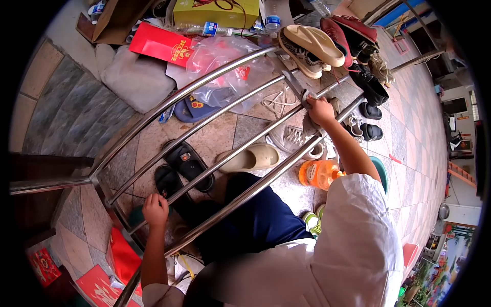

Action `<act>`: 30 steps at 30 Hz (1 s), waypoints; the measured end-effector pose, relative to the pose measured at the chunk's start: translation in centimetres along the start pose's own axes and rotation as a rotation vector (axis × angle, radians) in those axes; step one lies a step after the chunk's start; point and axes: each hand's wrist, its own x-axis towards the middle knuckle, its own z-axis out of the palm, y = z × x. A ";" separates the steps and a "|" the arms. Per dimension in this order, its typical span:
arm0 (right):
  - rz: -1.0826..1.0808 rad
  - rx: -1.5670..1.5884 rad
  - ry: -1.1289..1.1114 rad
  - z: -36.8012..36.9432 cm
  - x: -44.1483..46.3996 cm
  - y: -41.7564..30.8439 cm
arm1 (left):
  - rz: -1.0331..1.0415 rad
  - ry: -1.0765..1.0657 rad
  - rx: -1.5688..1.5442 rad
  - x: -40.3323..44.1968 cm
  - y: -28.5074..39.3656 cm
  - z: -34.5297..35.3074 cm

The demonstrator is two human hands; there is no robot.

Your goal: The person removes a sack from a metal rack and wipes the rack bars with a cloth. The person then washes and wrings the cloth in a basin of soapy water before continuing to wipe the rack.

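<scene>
At three o'clock stood one bottle (pixel 315 174) holding orange liquid. Near eleven, a clear plastic bag (pixel 217 64) lay beside a yellow-green box (pixel 215 13), its contents hard to make out. The metal rack (pixel 255 145) had four long bars; two black slippers (pixel 189 161) showed between them at nine. Between one and two o'clock, the right hand (pixel 321 110) had its fingers closed together around a grey cloth (pixel 310 124) at the rack's crossbar, fingertips partly hidden. At eight, the left hand (pixel 155 210) curled its fingers at a bar; whether they gripped it, I couldn't tell. A blur hid part of the white shirt (pixel 358 225).
</scene>
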 end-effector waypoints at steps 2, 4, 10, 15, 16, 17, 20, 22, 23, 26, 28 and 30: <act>0.010 -0.030 -0.020 -0.2 0.5 -0.7 | 0.003 0.001 0.004 0.1 -0.1 0.0; 0.040 -0.015 -0.048 -1.0 1.1 -1.9 | 0.001 -0.005 0.027 0.1 -0.1 0.1; -0.086 -0.043 0.073 -0.2 5.7 -2.6 | 0.019 0.006 0.031 0.2 -0.1 0.2; -0.068 -0.107 0.146 -0.5 9.8 -5.7 | -0.015 -0.057 0.019 0.2 0.0 0.0; -0.064 -0.120 0.149 -0.6 10.7 -6.1 | -0.014 -0.062 0.009 0.2 -0.1 0.1; -0.058 -0.131 0.149 -0.7 11.5 -6.4 | -0.016 -0.062 -0.002 0.1 -0.4 0.2; -0.089 -0.161 0.198 -0.5 13.0 -7.0 | -0.032 -0.089 -0.022 -0.3 -0.8 0.5; -0.123 -0.171 0.242 -0.5 14.1 -7.4 | -0.049 -0.135 -0.012 0.0 -0.4 -0.1; -0.116 -0.163 0.269 0.0 15.3 -7.6 | -0.042 -0.129 -0.019 0.1 -0.2 -0.1; -0.024 -0.092 0.133 -1.4 18.1 -9.3 | -0.010 -0.115 -0.039 0.7 -0.1 -0.3; -0.045 -0.050 0.201 -0.8 18.7 -9.5 | 0.003 -0.104 -0.071 1.0 0.4 -0.8; -0.122 -0.043 0.292 -0.3 18.1 -9.0 | -0.028 -0.129 -0.046 0.2 -0.2 -0.8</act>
